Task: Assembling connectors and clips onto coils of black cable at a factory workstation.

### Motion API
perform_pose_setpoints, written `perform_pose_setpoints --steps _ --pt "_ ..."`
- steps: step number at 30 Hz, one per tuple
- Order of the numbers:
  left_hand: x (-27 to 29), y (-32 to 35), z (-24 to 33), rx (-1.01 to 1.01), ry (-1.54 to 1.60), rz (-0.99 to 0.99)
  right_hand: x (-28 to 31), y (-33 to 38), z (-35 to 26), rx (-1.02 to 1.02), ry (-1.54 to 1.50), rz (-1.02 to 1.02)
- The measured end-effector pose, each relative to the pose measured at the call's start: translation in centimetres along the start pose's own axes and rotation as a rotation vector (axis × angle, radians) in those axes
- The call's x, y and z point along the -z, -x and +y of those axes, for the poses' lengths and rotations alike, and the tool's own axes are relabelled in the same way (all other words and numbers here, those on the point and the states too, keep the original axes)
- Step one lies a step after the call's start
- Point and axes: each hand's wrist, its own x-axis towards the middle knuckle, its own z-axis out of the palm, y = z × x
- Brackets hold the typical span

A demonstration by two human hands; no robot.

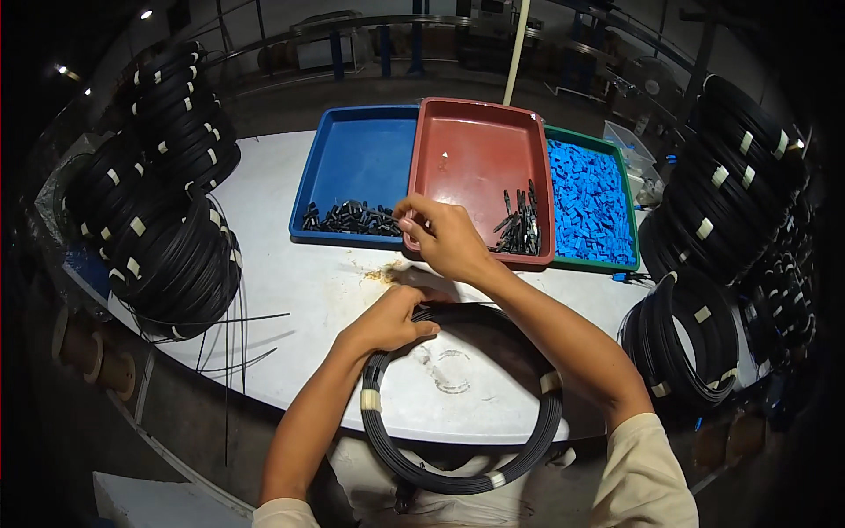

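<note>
A coil of black cable (550, 409), bound with pale tape, lies at the table's front edge and overhangs it. My left hand (392, 321) is closed round the coil's upper left part. Above the divide between a blue tray (365, 145) and a red tray (480, 132), my right hand (444, 236) is closed in a pinch. A thin dark piece shows at its fingertips, too small to identify. Small black parts (352, 218) are heaped along the blue tray's near side. Longer slim black parts (521, 224) lie in the red tray's near right corner.
A green tray (635, 233) full of small blue parts (590, 198) stands right of the red one. Stacked black cable coils (180, 273) rise at the left, with loose ends sticking out. More coils (731, 176) stand at the right, one (682, 339) nearer the front.
</note>
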Motion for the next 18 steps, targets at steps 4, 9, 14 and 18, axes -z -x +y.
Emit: perform_pose_setpoints --steps 4,9,14,18 --pt "-0.7 -2.9 -0.1 -0.085 0.004 -0.133 0.9 1.3 3.0 0.014 0.113 0.043" --pt "-1.7 -5.2 1.5 -0.073 -0.027 -0.281 2.1 0.9 4.9 -0.246 0.04 0.077" --pt "-1.9 -5.4 1.1 -0.056 0.057 -0.296 2.7 0.7 5.1 -0.27 -0.044 0.091" --pt "-2.1 -5.6 1.2 -0.088 0.053 -0.281 4.1 2.2 5.3 -0.191 -0.038 0.011"
